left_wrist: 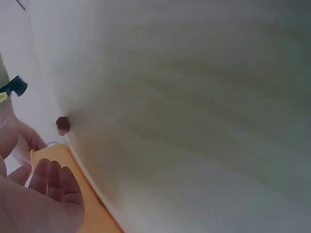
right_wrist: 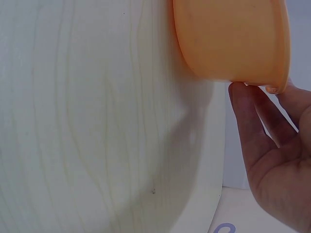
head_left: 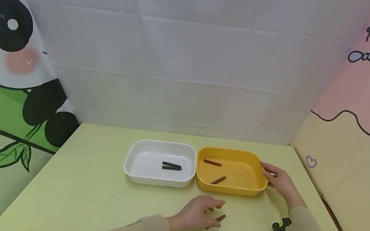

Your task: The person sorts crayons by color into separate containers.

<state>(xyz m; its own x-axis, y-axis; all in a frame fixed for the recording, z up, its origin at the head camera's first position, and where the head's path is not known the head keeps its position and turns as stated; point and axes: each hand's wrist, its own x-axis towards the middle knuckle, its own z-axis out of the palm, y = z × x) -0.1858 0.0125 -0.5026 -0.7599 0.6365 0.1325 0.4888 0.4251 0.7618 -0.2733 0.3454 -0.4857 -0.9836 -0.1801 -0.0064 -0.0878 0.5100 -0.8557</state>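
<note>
My right hand point(head_left: 280, 182) grips the right end of a yellow tray point(head_left: 227, 190). In the right wrist view its fingers point(right_wrist: 243, 109) touch the outside wall under the rim, with the thumb partly hidden beyond the edge. My left hand point(head_left: 195, 213) is low in front of the trays, thumb and fingers apart. Next to its fingertips is a short brown stick point(head_left: 221, 217), partly hidden by the hand. In the left wrist view, the stick's dark reddish end point(left_wrist: 63, 125) shows past the fingers, apart from them. Another brown stick point(head_left: 212, 162) and a slanted brown stick point(head_left: 218, 180) lie inside the yellow tray.
A white tray point(head_left: 158, 182) stands directly left of the yellow one, holding two black sticks point(head_left: 171, 168). Both rest on a pale yellow table point(head_left: 90, 181). A white sheet point(head_left: 193, 53) rises behind, with printed cartoon walls at either side.
</note>
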